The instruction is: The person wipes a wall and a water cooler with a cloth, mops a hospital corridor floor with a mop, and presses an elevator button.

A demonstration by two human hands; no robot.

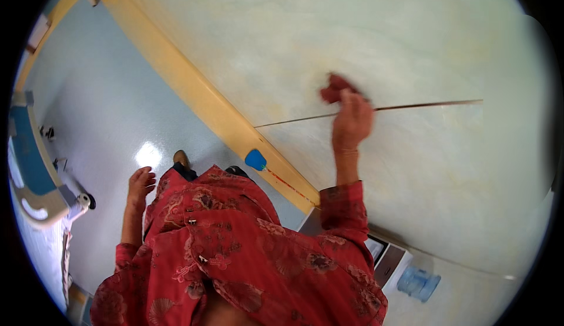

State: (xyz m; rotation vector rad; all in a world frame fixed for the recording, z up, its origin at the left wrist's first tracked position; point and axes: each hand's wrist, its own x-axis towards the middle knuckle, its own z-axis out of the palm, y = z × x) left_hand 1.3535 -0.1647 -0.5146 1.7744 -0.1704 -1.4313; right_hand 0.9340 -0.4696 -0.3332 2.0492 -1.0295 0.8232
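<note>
My right hand [352, 121] is raised in front of a pale marbled wall [432, 61] and grips a crumpled dark red cloth [337, 89]. The cloth is blurred and lies close to the wall; whether it touches cannot be told. Just behind the hand, a thin dark seam [427, 105] runs across the wall. On the other side, my left hand [142, 186] hangs low beside my red patterned jacket [246, 238], over the floor. Its fingers are loosely curled and hold nothing.
A fly swatter [255, 160] with a blue head leans by the yellow baseboard [207, 99]. At left, a wheeled bed [35, 150] with a blue end panel stands on the grey-blue floor [101, 83]. A cabinet [390, 264] and a water bottle [418, 283] are at lower right.
</note>
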